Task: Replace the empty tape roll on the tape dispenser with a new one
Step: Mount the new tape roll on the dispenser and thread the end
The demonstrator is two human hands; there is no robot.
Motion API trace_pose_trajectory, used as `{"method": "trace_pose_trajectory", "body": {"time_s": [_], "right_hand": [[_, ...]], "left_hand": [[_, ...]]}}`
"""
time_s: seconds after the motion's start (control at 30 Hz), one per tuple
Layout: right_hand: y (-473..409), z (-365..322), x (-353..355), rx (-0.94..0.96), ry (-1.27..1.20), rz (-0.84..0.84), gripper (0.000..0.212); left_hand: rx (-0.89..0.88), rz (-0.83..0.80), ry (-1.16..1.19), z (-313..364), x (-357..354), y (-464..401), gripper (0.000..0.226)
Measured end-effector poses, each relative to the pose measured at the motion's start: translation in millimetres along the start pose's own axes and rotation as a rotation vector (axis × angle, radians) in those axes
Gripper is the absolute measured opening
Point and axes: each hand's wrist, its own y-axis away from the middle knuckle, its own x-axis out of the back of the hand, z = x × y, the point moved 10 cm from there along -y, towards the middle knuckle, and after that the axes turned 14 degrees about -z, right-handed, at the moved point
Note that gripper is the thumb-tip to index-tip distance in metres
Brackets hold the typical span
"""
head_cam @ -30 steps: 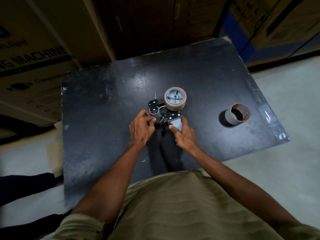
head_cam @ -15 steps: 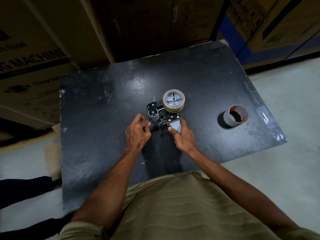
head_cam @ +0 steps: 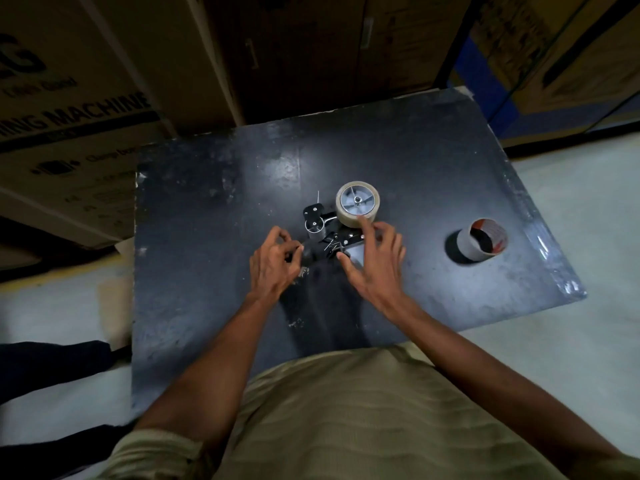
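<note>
A black tape dispenser (head_cam: 327, 237) lies on its side in the middle of the black table (head_cam: 207, 271). A full roll of clear-beige tape (head_cam: 357, 203) sits on its grey wheel. The empty cardboard core (head_cam: 481, 240) stands alone at the right of the table. My left hand (head_cam: 273, 263) pinches the dispenser's handle end with curled fingers. My right hand (head_cam: 375, 261) is spread over the dispenser's right side, its index fingertip touching the tape roll's near edge and its thumb by the metal plate.
Large cardboard boxes (head_cam: 69, 109) stand behind the table on the left and a dark cabinet (head_cam: 311, 53) behind its middle. Pale floor (head_cam: 571, 323) surrounds the table. A dark trouser leg (head_cam: 52, 362) shows at the lower left.
My right hand has let go of the dispenser's plate, opened and reached up towards the tape roll. My left hand has stayed at the handle. The camera has shifted slightly.
</note>
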Motion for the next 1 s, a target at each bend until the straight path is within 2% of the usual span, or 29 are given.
{"method": "trace_pose_trajectory", "body": {"time_s": [0.07,0.13,0.33,0.53,0.9,0.97,1.0], "right_hand": [[-9,-24,3,0.194,0.072,-0.026,0.057],[-17,-40,-2,0.310,0.140,-0.108,0.044],[-32,-51,-4,0.414,0.216,-0.190,0.035],[-36,-58,-7,0.425,0.201,-0.207,0.031],[-52,-50,-8,0.294,-0.003,-0.159,0.017],[-50,-46,-7,0.261,-0.036,-0.152,0.024],[-47,-41,-4,0.234,-0.034,-0.132,0.036]], "left_hand": [[-0.018,0.002,-0.004,2,1,0,0.017],[-0.031,0.004,0.003,3,1,-1,0.016],[-0.015,-0.024,-0.028,3,0,-3,0.021],[0.002,-0.026,-0.064,6,4,-5,0.019],[0.010,-0.029,-0.041,7,6,-7,0.018],[0.024,-0.055,-0.005,4,3,-8,0.019],[0.027,-0.074,0.011,3,3,-9,0.021]]}}
